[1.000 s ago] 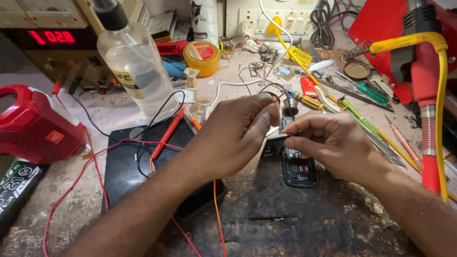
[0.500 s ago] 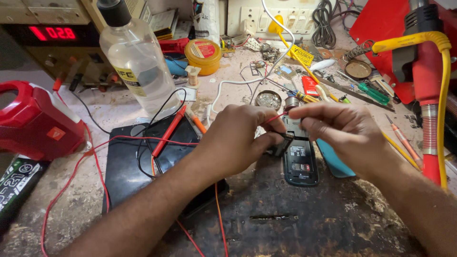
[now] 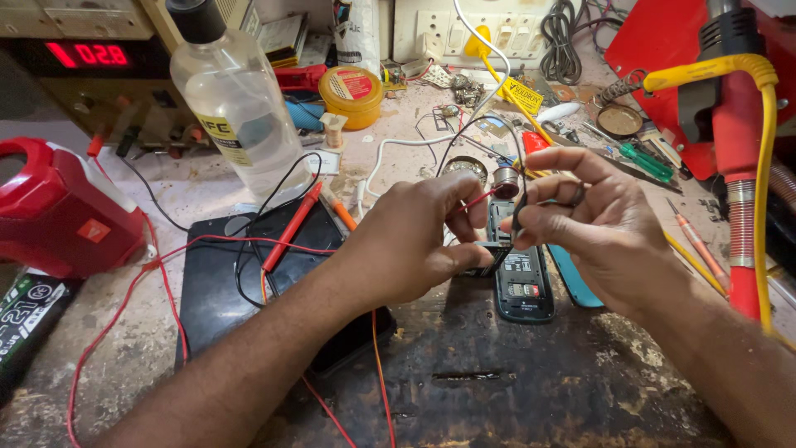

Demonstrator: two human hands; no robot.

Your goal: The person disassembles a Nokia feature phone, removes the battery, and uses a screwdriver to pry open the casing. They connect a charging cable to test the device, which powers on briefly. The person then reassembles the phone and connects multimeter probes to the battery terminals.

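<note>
My left hand (image 3: pixel 414 245) pinches a thin red wire (image 3: pixel 476 200) between thumb and forefinger, and a small dark part (image 3: pixel 491 259) sits under its thumb. My right hand (image 3: pixel 601 224) faces it and pinches a thin black wire (image 3: pixel 519 217). Both wires run to a small round silver part (image 3: pixel 504 180) held up between the two hands. Below them an opened black phone (image 3: pixel 524 282) lies face down on the worn bench, with a teal cover (image 3: pixel 574 282) beside it, partly hidden under my right hand.
A clear bottle (image 3: pixel 236 99), a yellow tin (image 3: pixel 351 95) and a power supply with a red display (image 3: pixel 83 54) stand at the back. A red device (image 3: pixel 58 207) sits left. A black slab (image 3: pixel 240 282) carries a red probe (image 3: pixel 290 228). A red station with yellow cable (image 3: pixel 746 124) stands right, screwdrivers (image 3: pixel 647 159) nearby.
Both hands have risen off the phone and drawn slightly apart, lifting the round part and its wires. The teal cover has come into sight beside the phone.
</note>
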